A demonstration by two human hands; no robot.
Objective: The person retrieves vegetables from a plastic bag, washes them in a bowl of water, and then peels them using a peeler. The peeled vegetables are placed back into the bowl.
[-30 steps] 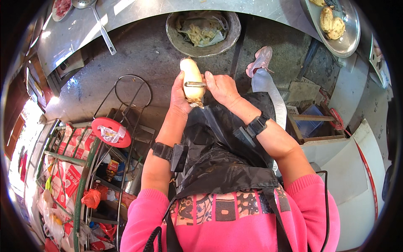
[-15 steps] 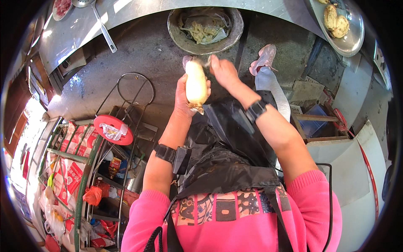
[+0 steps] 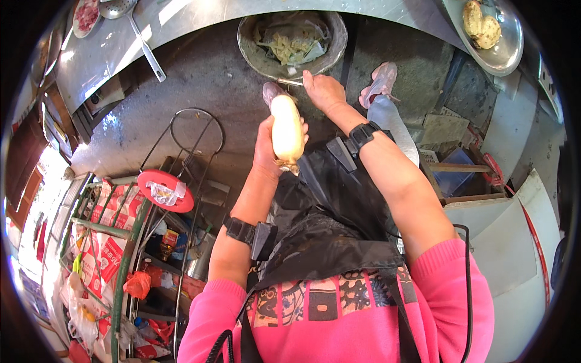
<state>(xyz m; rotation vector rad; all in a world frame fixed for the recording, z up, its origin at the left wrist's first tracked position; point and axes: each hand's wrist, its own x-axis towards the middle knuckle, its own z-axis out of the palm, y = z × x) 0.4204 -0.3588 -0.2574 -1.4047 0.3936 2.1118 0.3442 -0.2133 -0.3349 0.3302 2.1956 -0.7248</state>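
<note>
A pale, peeled lotus root section stands lengthwise in my left hand, which is wrapped round it; its darker, rough end points toward me. My right hand is closed on a slim metal peeler, whose thin tip sticks out to the left, just above the root and apart from it. Beyond both hands a worn metal basin on the floor holds peelings and a crumpled plastic bag.
A steel counter curves across the far side, bearing a slotted ladle and a plate of meat. A metal tray with lotus root pieces sits far right. Left are a wire rack and a red stool seat.
My right hand, smeared by motion before, has moved slightly right and the peeler now shows clearly off the root. The root in my left hand has shifted slightly down.
</note>
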